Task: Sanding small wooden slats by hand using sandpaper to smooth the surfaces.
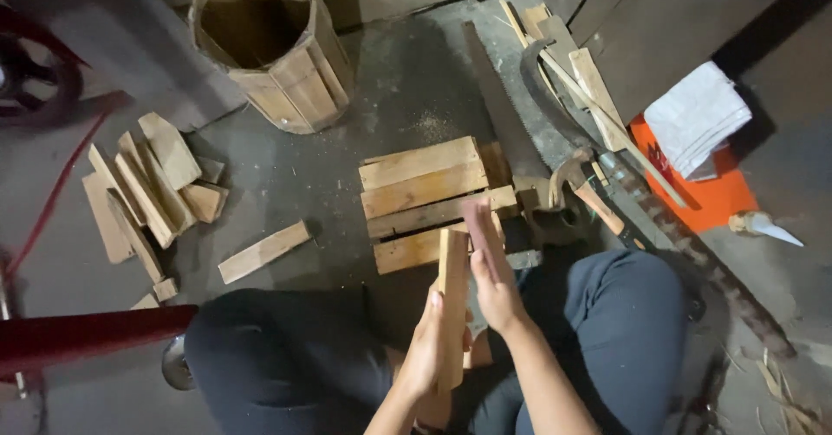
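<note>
Concrete floor [407, 80], dusty, strewn with wood offcuts [152, 188]; wooden barrel [273, 45] beyond.

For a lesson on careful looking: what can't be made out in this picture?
Head view:
- Right hand: fingers blurred by motion.
- Lower end of the wooden slat: hidden behind the left hand.
- Barrel bottom: lost in shadow.
- Saw blade: partly covered by wood pieces.

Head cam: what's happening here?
A person sits on the floor with a wooden slat held upright in the left hand. The right hand lies flat along its edge, blurred. In front lies a stack of similar slats. An open wooden barrel stands farther back, a pile of offcuts lies to the left, and a hatchet to the right.
</note>
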